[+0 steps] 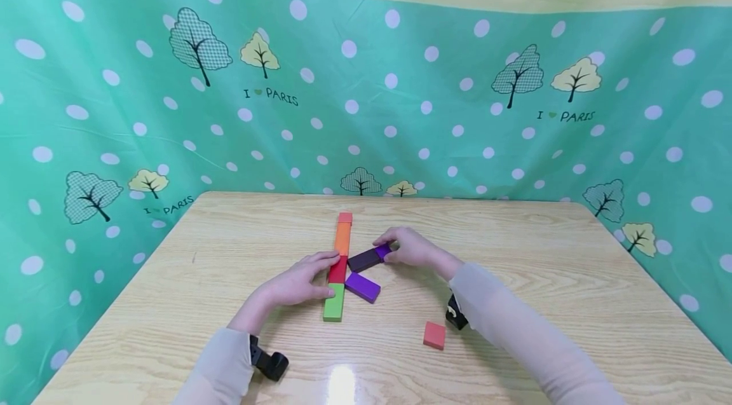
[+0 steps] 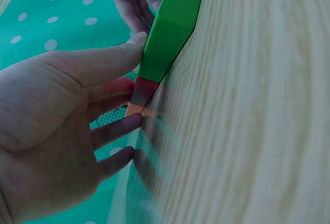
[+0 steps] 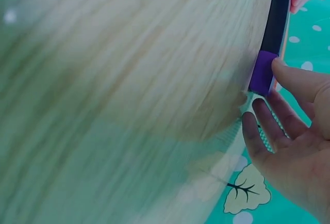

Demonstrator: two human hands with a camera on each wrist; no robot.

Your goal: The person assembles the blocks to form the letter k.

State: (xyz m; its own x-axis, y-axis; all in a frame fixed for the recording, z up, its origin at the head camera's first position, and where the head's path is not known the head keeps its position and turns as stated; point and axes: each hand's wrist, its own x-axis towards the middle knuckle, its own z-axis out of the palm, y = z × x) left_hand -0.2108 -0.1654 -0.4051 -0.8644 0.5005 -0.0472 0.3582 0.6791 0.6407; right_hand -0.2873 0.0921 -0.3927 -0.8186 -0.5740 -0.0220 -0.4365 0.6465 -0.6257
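A straight column of blocks runs away from the person in the head view: a green block (image 1: 333, 306) nearest, then a red block (image 1: 337, 273), an orange block (image 1: 342, 238) and a small red block (image 1: 345, 217). My left hand (image 1: 300, 279) lies along its left side, thumb on the green block and a fingertip at the red block. With thumb and fingers, my right hand (image 1: 414, 248) pinches a small purple block (image 3: 263, 73) at the outer end of a black block (image 1: 363, 260). That pair slants up and right from the column. A longer purple block (image 1: 363, 287) slants down and right.
A loose red square block (image 1: 434, 336) lies on the wooden table (image 1: 257, 220), near the right forearm. Behind the table hangs a green dotted curtain (image 1: 366, 87) with printed trees. Each wrist wears a black camera, the left one (image 1: 269, 360) close over the tabletop.
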